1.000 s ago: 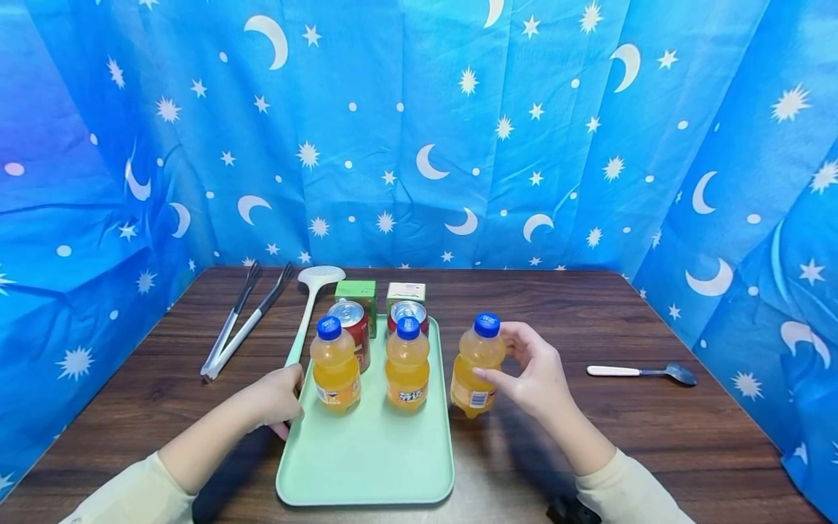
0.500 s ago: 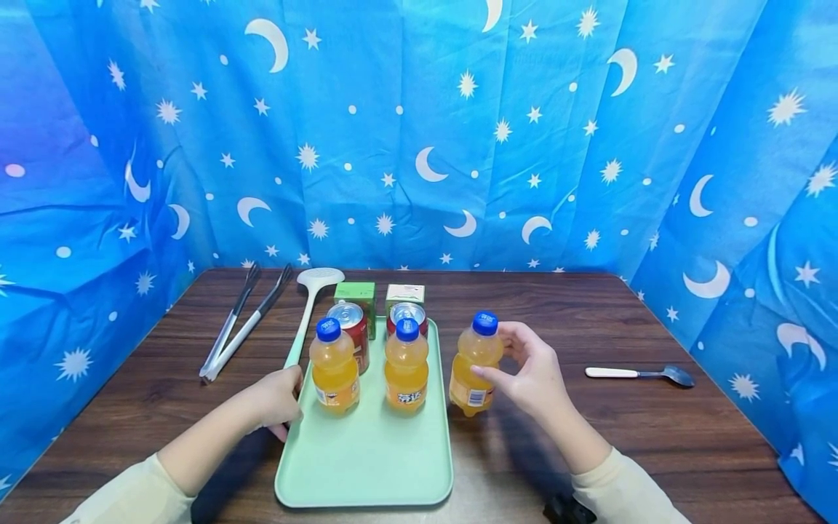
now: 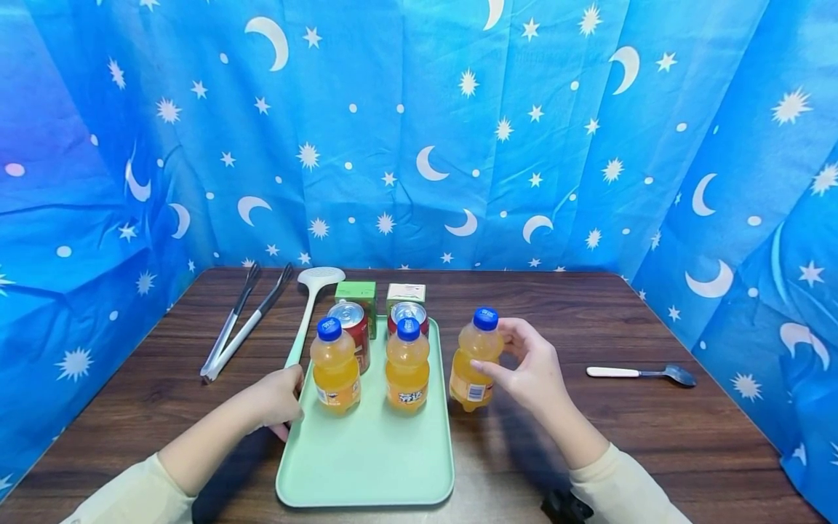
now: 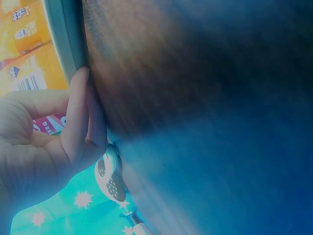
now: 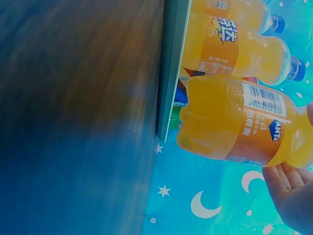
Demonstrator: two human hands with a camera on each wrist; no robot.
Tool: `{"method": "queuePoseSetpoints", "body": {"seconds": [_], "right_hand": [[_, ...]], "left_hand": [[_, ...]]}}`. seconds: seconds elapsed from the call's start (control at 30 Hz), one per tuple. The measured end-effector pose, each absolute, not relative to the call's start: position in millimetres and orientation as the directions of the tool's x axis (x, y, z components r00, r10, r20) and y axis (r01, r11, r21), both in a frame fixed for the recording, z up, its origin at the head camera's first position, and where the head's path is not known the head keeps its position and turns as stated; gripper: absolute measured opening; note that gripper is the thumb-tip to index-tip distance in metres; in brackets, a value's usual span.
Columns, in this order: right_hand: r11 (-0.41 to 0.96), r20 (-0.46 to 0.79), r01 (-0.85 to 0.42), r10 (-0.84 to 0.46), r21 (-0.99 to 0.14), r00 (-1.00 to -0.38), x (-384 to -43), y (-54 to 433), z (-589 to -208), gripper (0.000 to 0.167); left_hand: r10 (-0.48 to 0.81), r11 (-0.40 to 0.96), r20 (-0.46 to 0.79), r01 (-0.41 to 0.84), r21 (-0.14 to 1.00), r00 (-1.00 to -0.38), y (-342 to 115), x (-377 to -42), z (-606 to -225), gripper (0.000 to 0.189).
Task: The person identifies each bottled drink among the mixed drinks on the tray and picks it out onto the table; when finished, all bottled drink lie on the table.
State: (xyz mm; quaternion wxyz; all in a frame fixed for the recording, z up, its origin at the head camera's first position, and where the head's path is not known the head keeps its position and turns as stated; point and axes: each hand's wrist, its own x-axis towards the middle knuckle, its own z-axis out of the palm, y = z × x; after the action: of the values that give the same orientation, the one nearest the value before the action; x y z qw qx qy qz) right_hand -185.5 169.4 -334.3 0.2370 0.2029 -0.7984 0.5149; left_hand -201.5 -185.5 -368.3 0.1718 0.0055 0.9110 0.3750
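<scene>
In the head view, my right hand (image 3: pixel 530 367) holds an orange soda bottle (image 3: pixel 473 371) with a blue cap, thumb on the near side. The bottle is upright beside the tray's right edge. Its base hangs above the table in the right wrist view, where the Fanta label (image 5: pixel 261 122) shows. My left hand (image 3: pixel 278 399) pinches the left rim of the pale green tray (image 3: pixel 366 466); in the left wrist view its fingers (image 4: pixel 78 115) lie against that rim. Two more orange soda bottles, left (image 3: pixel 336 375) and middle (image 3: pixel 407 375), stand on the tray.
Behind the bottles are two red cans, left (image 3: pixel 358 335) and right (image 3: pixel 419 320), and two green boxes, left (image 3: pixel 356 290) and right (image 3: pixel 406 291). Tongs (image 3: pixel 245 324) and a skimmer (image 3: pixel 310 302) lie left, a spoon (image 3: pixel 641 372) right. A starry blue curtain (image 3: pixel 366 145) surrounds the wooden table (image 3: pixel 655 437).
The right hand has raised its soda bottle slightly. The left hand stays on the tray rim, and the tray and its load have not moved.
</scene>
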Motion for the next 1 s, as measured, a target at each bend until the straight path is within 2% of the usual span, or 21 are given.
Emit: {"method": "queuePoseSetpoints", "body": {"seconds": [0.17,0.5,0.87,1.0], "right_hand": [[0.397,0.582,-0.560,-0.076,-0.727,-0.810,-177,163,-321,0.045],[0.437,0.542,-0.510,-0.061,-0.741,-0.838,-177,162,-318,0.044],[0.403,0.513,-0.486,-0.047,-0.776,-0.857,-202,172,-345,0.049],[0.396,0.510,-0.485,-0.047,-0.780,-0.859,-203,170,-343,0.048]], "left_hand": [[0.147,0.719,-0.302,-0.108,0.686,-0.942,-186,-202,-369,0.035],[0.156,0.719,-0.298,-0.099,0.687,-0.942,-187,-203,-370,0.035],[0.158,0.718,-0.305,-0.103,0.689,-0.939,-187,-203,-370,0.035],[0.161,0.714,-0.298,-0.098,0.693,-0.941,-187,-203,-370,0.034]]}}
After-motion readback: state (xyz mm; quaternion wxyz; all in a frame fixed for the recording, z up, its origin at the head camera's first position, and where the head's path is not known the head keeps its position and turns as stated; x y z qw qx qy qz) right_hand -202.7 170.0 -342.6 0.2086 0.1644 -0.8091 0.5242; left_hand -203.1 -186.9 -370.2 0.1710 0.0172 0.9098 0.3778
